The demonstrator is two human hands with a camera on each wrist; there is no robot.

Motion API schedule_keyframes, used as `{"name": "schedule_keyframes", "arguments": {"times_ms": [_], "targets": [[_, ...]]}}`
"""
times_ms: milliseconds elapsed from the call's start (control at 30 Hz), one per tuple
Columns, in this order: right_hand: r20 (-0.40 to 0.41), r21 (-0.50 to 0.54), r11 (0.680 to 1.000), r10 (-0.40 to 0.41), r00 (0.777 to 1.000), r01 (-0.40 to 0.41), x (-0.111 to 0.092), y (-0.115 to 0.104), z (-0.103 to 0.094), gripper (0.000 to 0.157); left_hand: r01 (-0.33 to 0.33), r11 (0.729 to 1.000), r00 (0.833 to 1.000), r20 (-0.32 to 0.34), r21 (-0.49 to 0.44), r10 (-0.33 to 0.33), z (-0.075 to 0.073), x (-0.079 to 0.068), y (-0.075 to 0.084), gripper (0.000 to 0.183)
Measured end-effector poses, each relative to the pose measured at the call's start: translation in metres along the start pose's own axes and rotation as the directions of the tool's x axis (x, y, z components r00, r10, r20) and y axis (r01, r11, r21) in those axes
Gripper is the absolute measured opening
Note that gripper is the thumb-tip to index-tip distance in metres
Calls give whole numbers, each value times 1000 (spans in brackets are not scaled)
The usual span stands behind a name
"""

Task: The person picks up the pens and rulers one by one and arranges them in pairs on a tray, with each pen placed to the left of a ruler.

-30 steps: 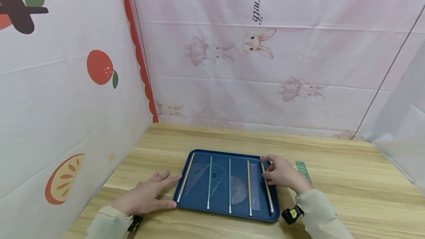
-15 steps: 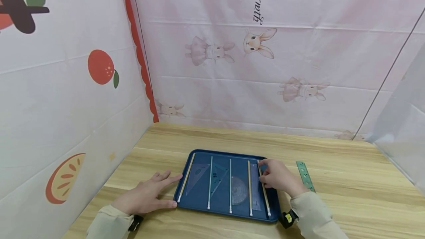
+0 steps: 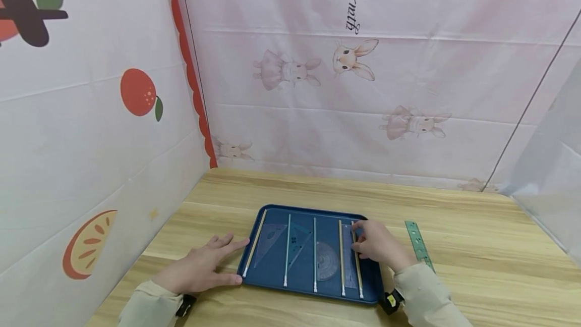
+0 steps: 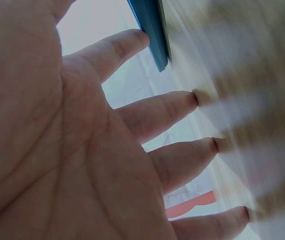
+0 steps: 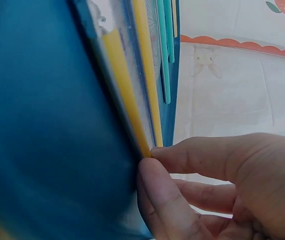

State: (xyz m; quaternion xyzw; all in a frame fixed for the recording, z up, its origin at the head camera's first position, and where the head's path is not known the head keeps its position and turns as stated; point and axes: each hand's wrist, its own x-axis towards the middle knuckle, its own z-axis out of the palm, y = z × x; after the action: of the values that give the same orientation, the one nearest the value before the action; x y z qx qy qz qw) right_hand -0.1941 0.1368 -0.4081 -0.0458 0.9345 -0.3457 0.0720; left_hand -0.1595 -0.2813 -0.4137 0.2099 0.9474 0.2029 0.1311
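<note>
My right hand [image 3: 381, 247] pinches a yellow pencil [image 5: 124, 82] between thumb and index finger at its far end. This pencil lies over the right side of a blue tray [image 3: 373, 284], just right of a clear purple ruler [image 3: 349, 266]. Left of the ruler runs another yellow pencil [image 3: 342, 261]. A clear protractor [image 3: 328, 264], a teal set square [image 3: 297, 243] and a purple set square [image 3: 269, 240] lie farther left, with green pencils between them. My left hand [image 3: 197, 270] rests flat, fingers spread, its thumb and index fingertips touching the tray's left rim.
A green stencil ruler [image 3: 418, 243] lies on the wooden table [image 3: 481, 246], right of the tray and near my right forearm. One more yellow pencil [image 3: 255, 243] lies along the tray's left side. Printed cloth walls [image 3: 290, 95] stand behind the table and at its sides.
My right hand has moved left, shifting the pinched pencil from the tray's right rim to beside the purple ruler. The left hand has stayed still.
</note>
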Motion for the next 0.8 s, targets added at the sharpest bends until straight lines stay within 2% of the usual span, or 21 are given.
{"name": "schedule_keyframes", "arguments": {"times_ms": [433, 800], "targets": [[0, -19, 999, -32, 999, 32, -1, 2, -2, 49, 2, 1000, 1000, 1, -1, -2, 1, 0, 0, 89], [13, 5, 998, -59, 998, 59, 0, 7, -16, 46, 6, 1000, 1000, 2, -5, -6, 1, 1, 0, 89]]}}
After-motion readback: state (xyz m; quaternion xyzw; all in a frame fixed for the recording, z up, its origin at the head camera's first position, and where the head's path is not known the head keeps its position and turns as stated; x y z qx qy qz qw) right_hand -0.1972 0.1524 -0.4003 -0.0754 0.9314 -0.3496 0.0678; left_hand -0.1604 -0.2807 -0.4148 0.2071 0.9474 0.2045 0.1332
